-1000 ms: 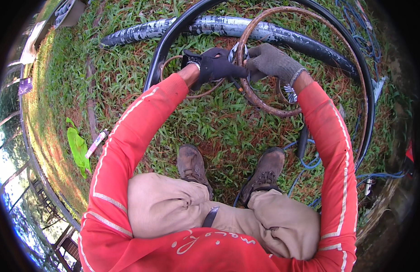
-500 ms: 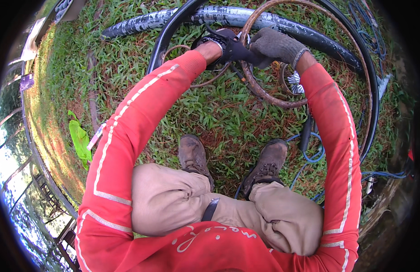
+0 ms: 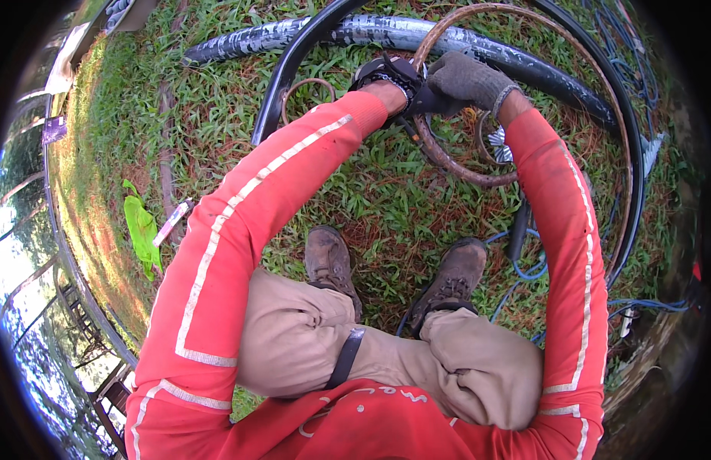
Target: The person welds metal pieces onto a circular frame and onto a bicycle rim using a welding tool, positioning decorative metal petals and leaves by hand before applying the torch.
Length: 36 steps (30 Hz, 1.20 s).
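My left hand (image 3: 388, 73), in a black glove with a chain-like band at the wrist, is up beside a brown bent tube (image 3: 450, 164). Its fingers are mostly hidden behind the wrist and dark material. Close on its right, my right hand (image 3: 472, 81) wears a grey knit glove, its fingers curled closed. A dark, flat, flexible-looking piece (image 3: 432, 103) spans the gap between both hands, in front of the tube. Whether it is part of a glove or a separate strip, I cannot tell. The brown tube loops up behind the hands and round to the right.
A thick black pipe with silver patches (image 3: 371, 30) lies across the grass beyond my hands. A black hose (image 3: 282, 86) arches around the loops. Blue cord (image 3: 533, 270) trails at right, near a dark handle-like rod (image 3: 518, 230). Bright green cloth (image 3: 141, 230) lies left.
My left hand and forearm have shifted right, bringing the left hand closer to the right one. The right hand stays nearly in place, still closed.
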Tool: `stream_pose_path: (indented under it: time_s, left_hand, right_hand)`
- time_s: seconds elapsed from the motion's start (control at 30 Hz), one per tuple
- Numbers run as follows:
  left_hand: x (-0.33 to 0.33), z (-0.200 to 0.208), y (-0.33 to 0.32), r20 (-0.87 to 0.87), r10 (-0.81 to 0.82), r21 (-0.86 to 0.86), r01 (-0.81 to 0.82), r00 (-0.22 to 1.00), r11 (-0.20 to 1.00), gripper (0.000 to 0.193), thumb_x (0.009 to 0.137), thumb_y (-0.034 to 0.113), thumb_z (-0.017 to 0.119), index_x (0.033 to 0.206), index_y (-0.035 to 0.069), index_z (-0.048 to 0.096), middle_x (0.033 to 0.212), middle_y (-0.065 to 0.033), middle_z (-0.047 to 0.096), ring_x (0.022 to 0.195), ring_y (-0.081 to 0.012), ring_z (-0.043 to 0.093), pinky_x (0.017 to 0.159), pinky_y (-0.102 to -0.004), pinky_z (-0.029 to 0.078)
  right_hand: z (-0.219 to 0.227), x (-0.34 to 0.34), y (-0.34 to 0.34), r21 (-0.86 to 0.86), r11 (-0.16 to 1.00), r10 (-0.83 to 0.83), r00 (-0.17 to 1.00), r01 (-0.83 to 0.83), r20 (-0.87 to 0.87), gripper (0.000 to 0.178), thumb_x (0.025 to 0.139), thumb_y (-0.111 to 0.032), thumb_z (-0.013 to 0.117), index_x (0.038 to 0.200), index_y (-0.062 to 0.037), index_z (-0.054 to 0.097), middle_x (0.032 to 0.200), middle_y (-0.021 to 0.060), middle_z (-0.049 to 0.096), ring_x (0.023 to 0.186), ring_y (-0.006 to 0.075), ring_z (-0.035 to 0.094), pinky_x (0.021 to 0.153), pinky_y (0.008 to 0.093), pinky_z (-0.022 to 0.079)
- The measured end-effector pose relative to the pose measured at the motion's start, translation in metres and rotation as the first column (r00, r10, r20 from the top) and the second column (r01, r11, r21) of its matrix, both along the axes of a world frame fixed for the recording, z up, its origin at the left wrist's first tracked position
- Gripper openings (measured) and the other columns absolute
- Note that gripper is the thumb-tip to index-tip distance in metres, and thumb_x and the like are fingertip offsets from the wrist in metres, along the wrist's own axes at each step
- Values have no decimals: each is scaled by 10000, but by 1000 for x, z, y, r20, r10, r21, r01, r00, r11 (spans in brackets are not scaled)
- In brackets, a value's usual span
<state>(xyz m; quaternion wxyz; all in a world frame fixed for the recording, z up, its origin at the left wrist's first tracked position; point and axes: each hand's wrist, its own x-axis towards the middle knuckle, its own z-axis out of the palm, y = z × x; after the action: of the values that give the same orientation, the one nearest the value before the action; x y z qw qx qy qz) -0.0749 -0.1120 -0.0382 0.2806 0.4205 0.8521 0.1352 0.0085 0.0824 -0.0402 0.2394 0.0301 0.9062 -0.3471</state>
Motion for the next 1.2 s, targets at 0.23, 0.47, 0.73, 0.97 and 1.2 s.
stream_pose_path:
  time_s: [0.23, 0.47, 0.73, 0.97, 1.2]
  left_hand:
    - [3, -1, 3, -26, 26, -2, -26, 999, 1000, 812, 873, 739, 760, 1124, -28, 848, 1028, -309, 813, 978, -475, 808, 916, -535, 632]
    - [23, -12, 9, -152, 135, -53, -145, 979, 988, 574, 1014, 538, 718, 1182, 3, 842, 1063, -268, 829, 1035, -465, 821, 904, -559, 644]
    - [6, -37, 1, -197, 230, -139, -260, 953, 956, 508, 1017, 499, 731, 1203, 42, 851, 1157, -224, 839, 1104, -428, 820, 944, -528, 646]
    - [32, 36, 18, -51, 318, -253, -320, 947, 913, 790, 750, 691, 827, 1217, 55, 860, 1186, -252, 833, 1105, -421, 815, 982, -495, 641]
    - [42, 44, 20, -21, 402, -240, -394, 916, 887, 634, 778, 558, 869, 1261, 148, 843, 1215, -193, 839, 1150, -395, 809, 1022, -495, 640]
  right_hand:
    - [9, 1, -7, -95, 967, -225, 967, 237, 117, 279, 991, -145, 634, 1012, 66, 816, 874, 127, 789, 735, 202, 765, 694, 381, 655]
    - [12, -2, -8, -5, 976, -212, 964, 216, 159, 308, 1008, -155, 611, 1073, 46, 836, 892, 135, 807, 759, 217, 772, 730, 398, 651]
    - [29, -8, -14, 68, 990, -134, 983, 126, 124, 419, 1016, -272, 616, 1185, 32, 851, 1218, 308, 816, 1151, 453, 807, 1030, 542, 617]
    - [88, 54, 37, -108, 885, -457, 889, 453, -12, 452, 1023, -213, 748, 1367, 80, 771, 1091, 128, 844, 949, 164, 763, 897, 354, 615]
    - [105, 183, 70, -372, 585, -797, 595, 721, -100, 532, 1025, -222, 782, 1433, 113, 718, 1041, 110, 806, 908, 120, 715, 842, 319, 587]
